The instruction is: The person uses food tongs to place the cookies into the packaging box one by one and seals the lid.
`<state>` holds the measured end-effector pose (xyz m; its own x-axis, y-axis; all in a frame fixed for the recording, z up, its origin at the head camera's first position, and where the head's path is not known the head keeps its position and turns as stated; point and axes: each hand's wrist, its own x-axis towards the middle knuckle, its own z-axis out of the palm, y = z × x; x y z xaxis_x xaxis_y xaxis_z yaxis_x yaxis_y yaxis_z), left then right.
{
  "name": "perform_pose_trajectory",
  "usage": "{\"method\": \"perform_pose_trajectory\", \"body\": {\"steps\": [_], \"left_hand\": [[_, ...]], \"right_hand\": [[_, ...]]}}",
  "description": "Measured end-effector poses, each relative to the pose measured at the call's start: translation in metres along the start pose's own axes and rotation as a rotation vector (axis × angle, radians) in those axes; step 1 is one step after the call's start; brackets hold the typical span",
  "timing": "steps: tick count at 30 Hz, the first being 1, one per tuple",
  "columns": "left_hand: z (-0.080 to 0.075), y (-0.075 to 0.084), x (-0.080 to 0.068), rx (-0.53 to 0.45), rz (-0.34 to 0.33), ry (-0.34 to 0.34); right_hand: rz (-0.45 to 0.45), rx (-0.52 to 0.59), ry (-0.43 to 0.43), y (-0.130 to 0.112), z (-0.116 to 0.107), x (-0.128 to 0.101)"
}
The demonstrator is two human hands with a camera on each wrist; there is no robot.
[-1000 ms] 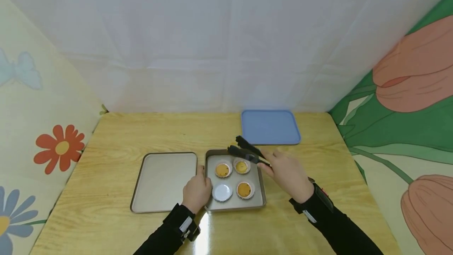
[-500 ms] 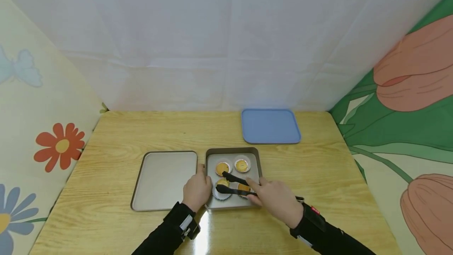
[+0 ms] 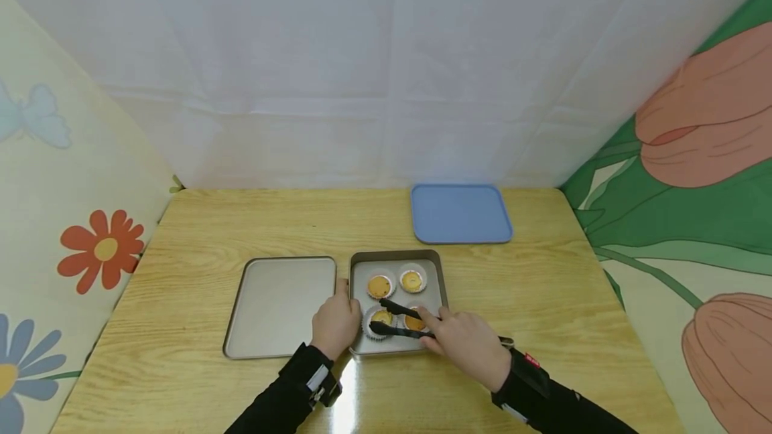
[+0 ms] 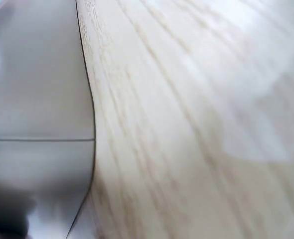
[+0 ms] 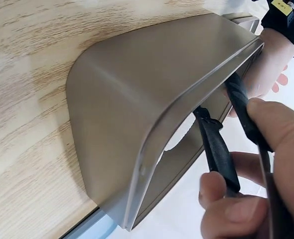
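My left hand [image 3: 335, 328] holds the left wall of a deep metal baking pan [image 3: 443, 286]. Its fingertips are mostly hidden. In my right hand [image 3: 470, 347] are black tongs [image 3: 401, 331], pinched between thumb and fingers. The tong tips stand apart on either side of a small yellow cake [image 3: 380, 317], in the pan's front-left paper cup [image 3: 369, 333]. Whether they touch it is too small to tell. Other cakes sit in cups: one back left [image 3: 379, 286], one back right [image 3: 412, 280] and one front right [image 3: 414, 322], partly behind the tongs.
A flat metal tray [image 3: 280, 307] lies just left of the pan. Behind and to the right is a blue tray [image 3: 462, 214]. Everything stands on a wooden table [image 3: 289, 220] backed by a white cloth, with flower-patterned panels at both sides.
The right hand and tongs came from the pan's back rim down to the front left. The front-left cup, bare before, now holds a cake. The left hand stayed put.
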<state>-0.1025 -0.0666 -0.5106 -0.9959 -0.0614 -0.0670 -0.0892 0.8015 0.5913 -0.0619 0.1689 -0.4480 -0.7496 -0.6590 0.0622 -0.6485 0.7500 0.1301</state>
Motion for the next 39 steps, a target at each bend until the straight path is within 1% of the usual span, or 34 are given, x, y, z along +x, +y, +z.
{"method": "perform_pose_trajectory", "body": {"steps": [14, 23, 32, 36, 39], "left_hand": [[-0.0007, 0.0006, 0.0, -0.005, -0.006, -0.001], [-0.0015, 0.0017, -0.0003, -0.016, 0.001, 0.011], [-0.0022, 0.0006, -0.0017, -0.016, 0.003, 0.01], [-0.0016, 0.0007, -0.0008, -0.016, 0.008, 0.01], [-0.0023, 0.0012, -0.0015, -0.018, 0.007, 0.006]], "right_hand": [[0.045, -0.007, 0.039, 0.0007, 0.008, 0.0002], [0.055, -0.023, 0.045, -0.0002, 0.0057, 0.001], [0.074, -0.003, 0.053, -0.0013, 0.0035, -0.0005], [0.077, -0.005, 0.047, -0.0011, 0.0039, -0.0001], [0.092, 0.024, 0.021, -0.0008, 0.0005, -0.0005]]}}
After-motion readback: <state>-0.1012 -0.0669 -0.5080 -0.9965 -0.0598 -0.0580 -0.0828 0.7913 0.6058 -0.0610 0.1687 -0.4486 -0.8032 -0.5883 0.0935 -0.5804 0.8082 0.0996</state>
